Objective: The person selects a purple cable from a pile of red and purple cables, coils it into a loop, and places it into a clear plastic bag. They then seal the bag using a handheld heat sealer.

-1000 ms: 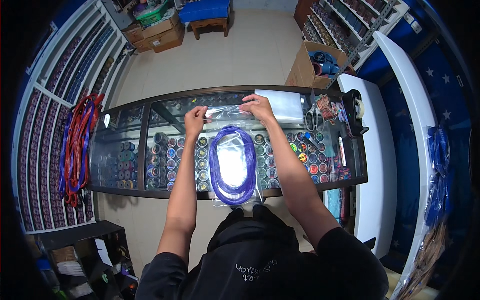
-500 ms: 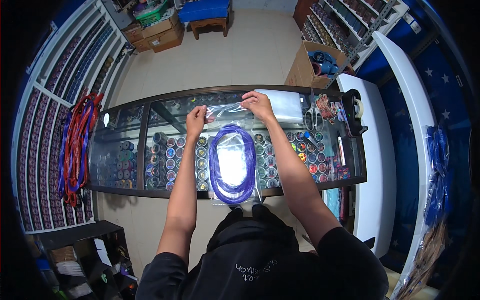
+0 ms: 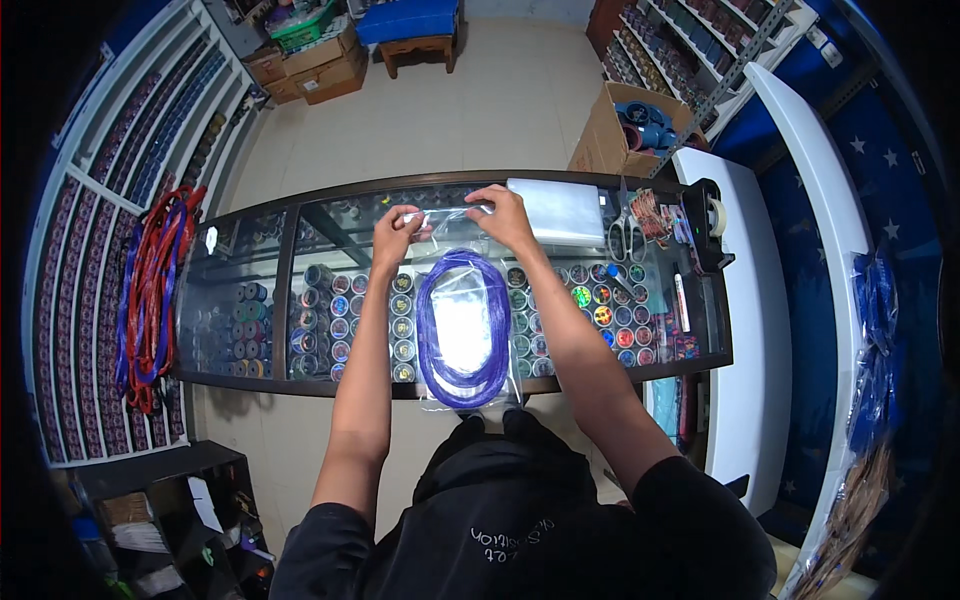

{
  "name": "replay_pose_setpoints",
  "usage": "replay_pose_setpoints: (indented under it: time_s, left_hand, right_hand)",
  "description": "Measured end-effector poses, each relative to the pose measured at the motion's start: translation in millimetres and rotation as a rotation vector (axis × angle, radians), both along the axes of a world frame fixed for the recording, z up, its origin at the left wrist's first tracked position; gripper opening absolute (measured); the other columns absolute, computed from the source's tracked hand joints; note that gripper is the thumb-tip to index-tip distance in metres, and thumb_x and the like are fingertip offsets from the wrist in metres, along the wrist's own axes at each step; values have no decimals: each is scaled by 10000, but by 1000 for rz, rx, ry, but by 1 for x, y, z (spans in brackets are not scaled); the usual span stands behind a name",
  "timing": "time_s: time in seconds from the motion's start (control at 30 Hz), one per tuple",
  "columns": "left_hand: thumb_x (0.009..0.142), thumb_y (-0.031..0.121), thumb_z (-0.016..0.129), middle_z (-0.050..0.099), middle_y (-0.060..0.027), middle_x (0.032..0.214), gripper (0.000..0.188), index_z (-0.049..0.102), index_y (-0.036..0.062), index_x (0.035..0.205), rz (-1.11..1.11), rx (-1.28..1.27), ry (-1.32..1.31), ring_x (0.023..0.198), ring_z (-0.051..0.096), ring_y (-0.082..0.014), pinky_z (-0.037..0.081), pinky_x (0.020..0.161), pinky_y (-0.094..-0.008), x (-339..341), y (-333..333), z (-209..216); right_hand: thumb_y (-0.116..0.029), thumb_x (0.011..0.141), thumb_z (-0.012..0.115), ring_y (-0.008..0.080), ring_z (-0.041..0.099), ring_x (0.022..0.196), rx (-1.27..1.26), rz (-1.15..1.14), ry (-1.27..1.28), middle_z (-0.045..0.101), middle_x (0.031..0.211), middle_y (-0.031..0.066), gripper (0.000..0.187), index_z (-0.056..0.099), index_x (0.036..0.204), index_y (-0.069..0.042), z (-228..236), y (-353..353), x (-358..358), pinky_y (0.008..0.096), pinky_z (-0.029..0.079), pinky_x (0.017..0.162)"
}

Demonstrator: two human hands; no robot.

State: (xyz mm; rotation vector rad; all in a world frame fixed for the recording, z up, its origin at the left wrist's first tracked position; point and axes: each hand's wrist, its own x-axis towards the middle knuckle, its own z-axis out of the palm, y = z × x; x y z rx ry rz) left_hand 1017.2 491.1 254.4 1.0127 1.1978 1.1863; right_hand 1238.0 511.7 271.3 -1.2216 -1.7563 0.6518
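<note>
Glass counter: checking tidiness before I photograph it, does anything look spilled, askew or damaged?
Nothing stands out. The purple coiled cord lies flat inside its clear plastic bag on the glass counter; both hands pinch the bag's top edge.

- A long glass display counter (image 3: 250, 300) with a dark frame runs across the middle, rows of small round spools (image 3: 330, 320) showing beneath its top.
- A stack of clear plastic bags (image 3: 565, 210) lies on the counter's far side, with scissors (image 3: 627, 238) just beside it.
- A black tape dispenser (image 3: 712, 215) stands near the counter's right end.
- Red and blue coiled cords (image 3: 150, 290) hang on the left wall.
- An open cardboard box (image 3: 625, 135) sits on the tiled floor beyond the counter.
</note>
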Motion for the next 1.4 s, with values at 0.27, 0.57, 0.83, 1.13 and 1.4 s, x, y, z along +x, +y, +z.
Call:
replay_pose_setpoints:
  time_s: [0.27, 0.57, 0.83, 1.13, 1.4]
  left_hand:
    - [928, 103, 577, 634, -91, 905, 178, 548, -4, 1067, -25, 16, -26, 828, 677, -213, 583, 712, -310, -1, 1, -1]
    - [892, 27, 609, 661, -116, 897, 207, 541, -22, 1081, -14, 5, 10, 815, 686, -229, 591, 716, -310, 0, 0, 10]
    - [876, -15, 608, 662, -116, 888, 172, 570, -26, 1044, -14, 20, 23, 811, 661, -171, 592, 714, -286, -8, 3, 7]
    - [882, -7, 603, 665, -95, 865, 157, 589, -16, 1038, -20, 10, 26, 797, 654, -147, 579, 707, -269, -19, 6, -2]
    - [885, 1, 596, 667, -70, 852, 171, 616, 4, 1054, -12, 22, 37, 772, 651, -138, 561, 694, -260, -20, 9, -9]
  right_hand:
    - [-163, 714, 770, 249, 672, 848, -71, 51, -119, 698, 905, 106, 246, 723, 939, -74, 12, -3, -9, 330, 524, 777]
    - [-158, 714, 772, 188, 683, 757, -291, 105, 6, 710, 804, 111, 225, 726, 912, -62, 10, 10, -1, 300, 524, 714]
    - [-45, 722, 745, 102, 655, 720, -473, 111, 179, 708, 796, 57, 239, 704, 956, -25, 6, 12, 22, 242, 515, 673]
    - [-8, 712, 742, 98, 654, 743, -512, 58, 244, 706, 819, 60, 246, 689, 952, -4, 5, 13, 35, 236, 516, 689]
    - [-46, 706, 754, 114, 669, 778, -439, 54, 337, 710, 860, 72, 254, 698, 954, -25, -2, 8, 44, 243, 530, 721]
